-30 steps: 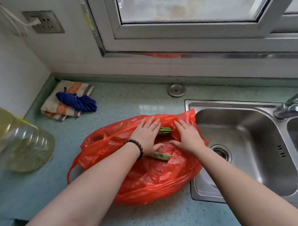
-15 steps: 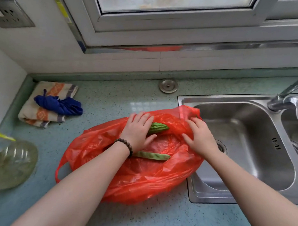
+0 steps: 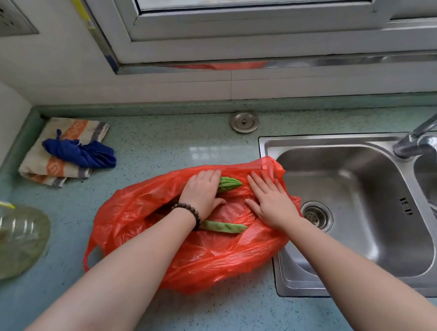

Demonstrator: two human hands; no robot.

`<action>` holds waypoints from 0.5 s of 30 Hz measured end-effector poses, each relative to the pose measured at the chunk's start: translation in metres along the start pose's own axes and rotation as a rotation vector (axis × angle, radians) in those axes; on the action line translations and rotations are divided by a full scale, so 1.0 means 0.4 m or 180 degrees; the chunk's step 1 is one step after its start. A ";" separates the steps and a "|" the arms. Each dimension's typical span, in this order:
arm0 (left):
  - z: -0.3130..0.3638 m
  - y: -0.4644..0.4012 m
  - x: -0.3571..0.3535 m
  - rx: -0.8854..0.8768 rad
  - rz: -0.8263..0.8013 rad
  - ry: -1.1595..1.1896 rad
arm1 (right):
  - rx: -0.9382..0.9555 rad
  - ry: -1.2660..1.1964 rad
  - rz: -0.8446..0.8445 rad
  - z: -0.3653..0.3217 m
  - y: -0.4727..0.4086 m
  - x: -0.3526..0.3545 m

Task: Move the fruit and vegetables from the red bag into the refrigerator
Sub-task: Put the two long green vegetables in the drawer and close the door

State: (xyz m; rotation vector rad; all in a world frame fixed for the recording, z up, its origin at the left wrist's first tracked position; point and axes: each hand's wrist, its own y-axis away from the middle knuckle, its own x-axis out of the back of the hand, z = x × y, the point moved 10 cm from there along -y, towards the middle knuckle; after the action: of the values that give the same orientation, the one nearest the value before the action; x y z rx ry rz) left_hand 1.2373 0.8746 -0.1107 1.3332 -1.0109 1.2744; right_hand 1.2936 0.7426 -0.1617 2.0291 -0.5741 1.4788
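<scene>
Here, a crumpled red plastic bag (image 3: 203, 260) lies on the speckled green countertop (image 3: 162, 147) beside the steel sink (image 3: 357, 210), its mouth spread. The left hand (image 3: 203, 195) curls over a ridged green bitter gourd (image 3: 229, 184), whose long axis runs left to right, tip toward the flat, open-fingered right hand (image 3: 270, 200) pressing the plastic. A flat green bean pod (image 3: 224, 226) lies nearer the left wrist.

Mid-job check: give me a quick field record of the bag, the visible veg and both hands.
bag: red bag open on the counter, its right edge over the sink rim
veg visible: bitter gourd; long green pod
left hand: fingers curled over the bitter gourd
right hand: flat on the bag, fingers straight
refrigerator: not in view
</scene>
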 end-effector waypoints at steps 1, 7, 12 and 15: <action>-0.005 0.002 0.006 0.0007 0.0023 0.0091 | -0.0013 0.0013 -0.0041 -0.001 0.000 0.000; -0.026 0.065 0.098 -0.0146 0.0592 0.0682 | 0.0109 0.0066 0.0100 -0.038 0.001 0.050; -0.064 0.122 0.186 -0.0235 0.1128 0.1137 | 0.0987 -0.0159 0.1071 -0.213 0.075 0.157; -0.078 0.152 0.229 -0.0318 0.1294 0.1356 | 0.1217 -0.0036 0.0551 -0.310 0.091 0.096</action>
State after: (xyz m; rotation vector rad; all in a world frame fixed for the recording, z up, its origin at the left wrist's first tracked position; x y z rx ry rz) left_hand 1.1814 0.9014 -0.0147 0.7495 -1.0494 1.6980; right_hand 1.1936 0.7960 -0.0890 2.3244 -0.5122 1.7924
